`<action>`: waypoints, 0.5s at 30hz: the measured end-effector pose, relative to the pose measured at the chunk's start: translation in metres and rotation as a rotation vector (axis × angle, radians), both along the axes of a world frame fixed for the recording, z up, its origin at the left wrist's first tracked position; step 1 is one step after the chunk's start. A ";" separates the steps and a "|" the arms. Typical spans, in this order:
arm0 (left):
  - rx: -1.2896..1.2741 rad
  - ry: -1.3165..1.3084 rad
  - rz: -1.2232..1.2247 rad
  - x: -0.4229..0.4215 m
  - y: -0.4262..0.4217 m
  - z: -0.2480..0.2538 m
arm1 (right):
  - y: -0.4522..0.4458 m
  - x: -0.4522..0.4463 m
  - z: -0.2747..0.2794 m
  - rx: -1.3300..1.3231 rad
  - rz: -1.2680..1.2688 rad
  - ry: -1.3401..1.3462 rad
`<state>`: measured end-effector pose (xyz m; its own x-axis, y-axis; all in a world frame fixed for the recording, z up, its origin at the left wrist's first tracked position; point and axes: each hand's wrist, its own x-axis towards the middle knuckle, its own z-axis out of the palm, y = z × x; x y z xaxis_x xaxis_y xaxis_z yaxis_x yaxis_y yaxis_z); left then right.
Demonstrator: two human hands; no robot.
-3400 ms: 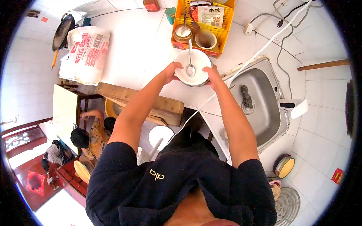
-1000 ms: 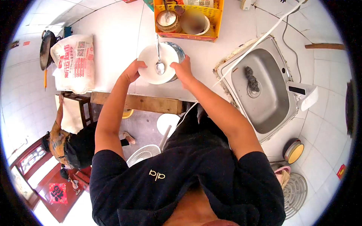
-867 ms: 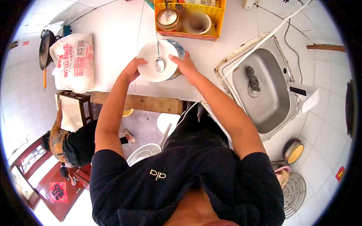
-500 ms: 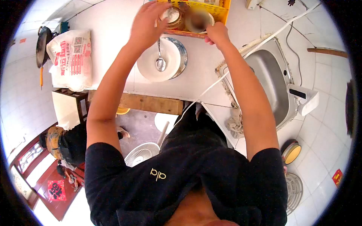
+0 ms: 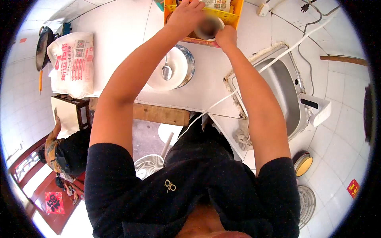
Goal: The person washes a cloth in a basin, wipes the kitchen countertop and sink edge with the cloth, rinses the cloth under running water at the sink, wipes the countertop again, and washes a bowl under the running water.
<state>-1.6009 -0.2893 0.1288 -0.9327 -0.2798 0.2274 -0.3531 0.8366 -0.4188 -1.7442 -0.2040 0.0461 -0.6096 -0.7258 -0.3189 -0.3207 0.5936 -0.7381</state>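
Note:
In the head view, my left hand [image 5: 185, 18] is over the left half of a yellow basket [image 5: 237, 11], its fingers bent down and largely hiding what is beneath. Whatever it grips is out of sight. At the basket's front right, my right hand [image 5: 226, 38] is closed at the rim of a round white-rimmed container [image 5: 206, 37] with a dark, blurred inside. Nearer to me, a white bowl [image 5: 177, 71] rests on a blue-patterned plate [image 5: 190, 67], with a metal spoon [image 5: 166, 72] inside it. My left forearm passes over part of the bowl.
A metal sink [image 5: 283, 89] is to the right, crossed by a white cable [image 5: 274, 61]. A printed plastic bag [image 5: 75, 63] stands on the counter's left. Below are a white fan [image 5: 149, 166] and, at far left, another person [image 5: 69, 152] in dark clothes.
My left hand has moved right over the basket and now covers the jar that showed there. My right hand stays at the container. The other person's arm now reaches up to a pale panel.

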 end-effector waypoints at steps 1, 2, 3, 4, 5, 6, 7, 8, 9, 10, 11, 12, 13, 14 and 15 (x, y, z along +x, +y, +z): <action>-0.001 -0.007 0.004 0.004 0.002 0.003 | 0.000 -0.002 -0.006 -0.073 0.016 0.086; -0.001 -0.014 0.006 0.009 0.004 0.006 | 0.000 -0.005 -0.012 -0.143 0.031 0.173; 0.047 0.020 0.033 0.016 0.009 0.009 | 0.004 -0.009 -0.018 -0.184 0.063 0.193; 0.092 0.055 0.062 0.025 0.018 0.019 | 0.011 -0.009 -0.007 -0.227 0.096 0.215; 0.133 0.092 0.090 0.034 0.028 0.032 | 0.021 -0.008 0.010 -0.245 0.105 0.179; 0.177 0.154 0.119 0.044 0.043 0.051 | 0.030 -0.006 0.028 -0.262 0.114 0.143; 0.218 0.217 0.148 0.055 0.059 0.069 | 0.042 -0.003 0.056 -0.253 0.100 0.049; 0.227 0.247 0.201 0.065 0.074 0.078 | 0.054 0.000 0.078 -0.244 0.085 -0.046; 0.240 0.277 0.256 0.076 0.088 0.086 | 0.065 0.000 0.094 -0.237 0.094 -0.071; 0.279 0.347 0.263 0.087 0.100 0.094 | 0.075 0.000 0.107 -0.231 0.100 -0.094; 0.318 0.418 0.267 0.097 0.110 0.101 | 0.084 -0.001 0.119 -0.227 0.104 -0.117; 0.462 0.504 0.336 0.106 0.123 0.104 | 0.094 -0.002 0.128 -0.226 0.100 -0.104; 0.607 0.588 0.404 0.115 0.137 0.101 | 0.104 -0.003 0.136 -0.224 0.096 -0.091; 0.753 0.670 0.473 0.121 0.148 0.096 | 0.112 -0.004 0.144 -0.224 0.092 -0.078; 0.993 0.752 0.551 0.124 0.160 0.091 | 0.121 -0.003 0.153 -0.227 0.078 -0.082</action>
